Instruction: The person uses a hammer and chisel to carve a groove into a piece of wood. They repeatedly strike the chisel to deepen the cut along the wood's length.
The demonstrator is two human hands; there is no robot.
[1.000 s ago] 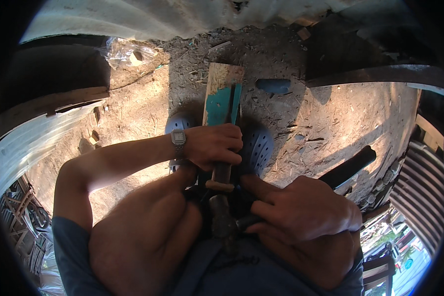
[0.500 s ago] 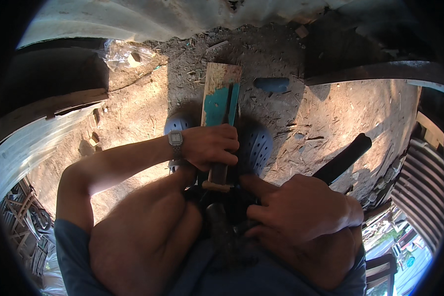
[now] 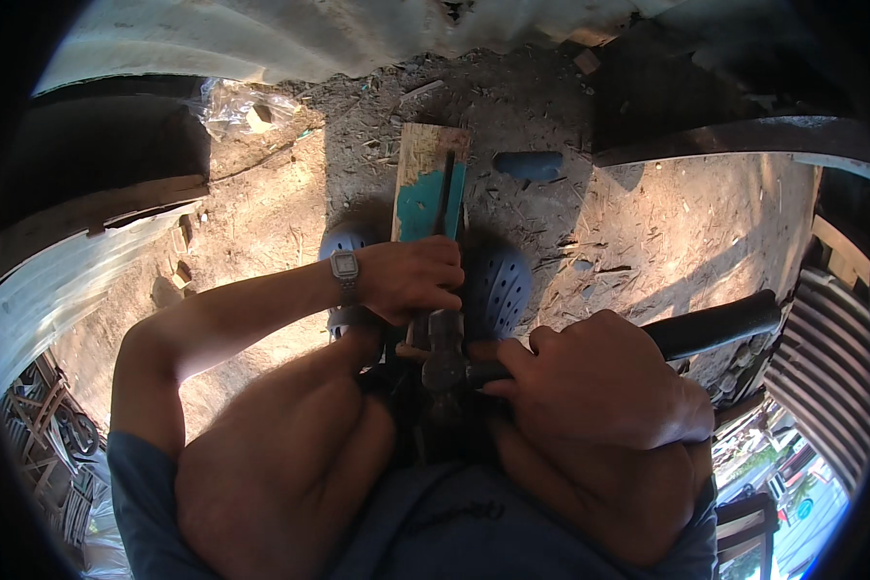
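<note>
My left hand (image 3: 411,278), with a watch on its wrist, is wrapped around a chisel (image 3: 445,198). The dark blade points away from me and lies over a wooden board (image 3: 418,205) with worn green paint and a bare far end. My right hand (image 3: 594,382) grips a hammer (image 3: 446,358) by its handle close to the head. The black end of that handle sticks out to the right. The hammer head is over the chisel's near end and partly hides it; I cannot tell whether they touch.
Blue-grey perforated clogs (image 3: 498,290) are on my feet, either side of the board. Wood chips litter the dirt ground (image 3: 686,232). Corrugated metal sheets (image 3: 261,39) stand at the far side, with more at left and right. Crumpled clear plastic (image 3: 237,106) lies at far left.
The hammer head has swung up and away from my body to the chisel's near end, and its handle end has dropped nearer on the right. My left hand stays almost in place.
</note>
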